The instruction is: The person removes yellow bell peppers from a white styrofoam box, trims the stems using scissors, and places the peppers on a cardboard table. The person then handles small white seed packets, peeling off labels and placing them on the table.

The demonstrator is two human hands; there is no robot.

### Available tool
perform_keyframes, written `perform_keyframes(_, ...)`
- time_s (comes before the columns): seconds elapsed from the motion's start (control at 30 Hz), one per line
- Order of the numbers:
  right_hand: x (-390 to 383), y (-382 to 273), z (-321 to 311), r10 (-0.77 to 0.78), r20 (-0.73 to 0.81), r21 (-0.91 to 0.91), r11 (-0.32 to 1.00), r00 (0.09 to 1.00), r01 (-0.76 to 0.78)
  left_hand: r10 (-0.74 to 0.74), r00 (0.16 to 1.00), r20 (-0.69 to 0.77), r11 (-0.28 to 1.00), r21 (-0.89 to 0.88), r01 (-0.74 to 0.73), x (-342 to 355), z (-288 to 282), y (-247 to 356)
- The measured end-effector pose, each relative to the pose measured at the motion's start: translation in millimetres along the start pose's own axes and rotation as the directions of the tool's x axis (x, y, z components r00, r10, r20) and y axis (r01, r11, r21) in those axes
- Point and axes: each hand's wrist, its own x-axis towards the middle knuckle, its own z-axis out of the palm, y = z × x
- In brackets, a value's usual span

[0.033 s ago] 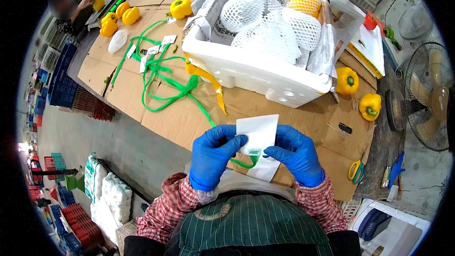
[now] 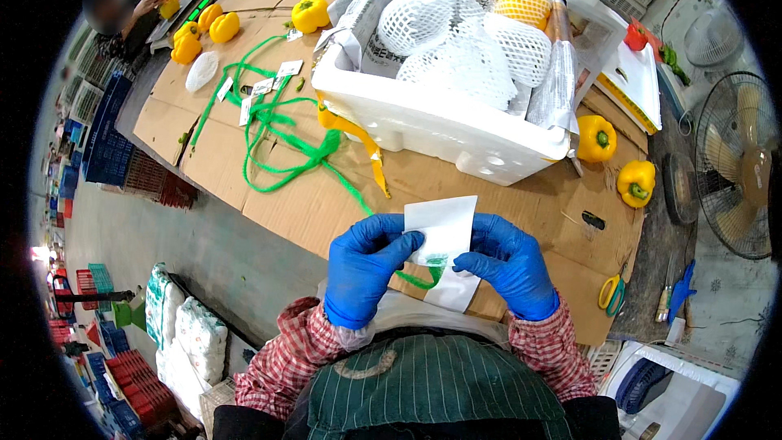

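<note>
Close in front of my body I hold a white paper label (image 2: 442, 220) between both blue-gloved hands. My left hand (image 2: 366, 265) pinches its left edge, thumb on the near face; my right hand (image 2: 509, 265) grips the lower right edge the same way. The end of a green ribbon (image 2: 419, 281) meets the label's lower part, where green shows through. Another white strip (image 2: 456, 291) extends below it. From there the ribbon runs up the cardboard to a loose tangle (image 2: 305, 151), with several small white tags (image 2: 262, 86) attached.
Beyond my hands stands a white foam box (image 2: 440, 126) of net-wrapped produce. Yellow bell peppers (image 2: 597, 138) lie on both sides of it. Scissors (image 2: 611, 295) rest at the right, near a fan (image 2: 737, 163). A person (image 2: 122, 20) is at the far left, by a scale (image 2: 195, 10).
</note>
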Motion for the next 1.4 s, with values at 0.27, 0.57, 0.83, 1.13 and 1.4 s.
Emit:
perform_keyframes(0.27,2.4,-12.4,4.4,0.048,-0.031,0.099,0.994,0.998,-0.044,0.029,0.995,0.095,0.997,0.064,-0.035,-1.4,5.0,2.4)
perform_keyframes(0.57,1.2,-10.1,-9.7,0.000,0.074,0.040,0.999,0.997,-0.003,0.118,0.959,0.257,0.993,-0.050,-0.109,-0.5,-2.3,6.1)
perform_keyframes(0.83,7.3,1.0,-9.2,-0.311,0.199,-0.303,0.883,0.930,0.360,-0.058,0.984,0.166,0.973,0.230,0.018,3.1,2.2,-0.5)
perform_keyframes(1.13,7.7,2.6,-9.3,-0.061,0.032,-0.266,0.962,0.998,0.067,0.188,0.950,0.248,0.828,0.480,-0.289,2.9,-14.8,-4.5)
perform_keyframes(1.4,4.4,8.9,-22.1,0.044,-0.325,-0.162,0.982,0.945,-0.101,0.100,0.995,0.008,0.932,0.350,-0.096,48.0,-116.6,60.1)
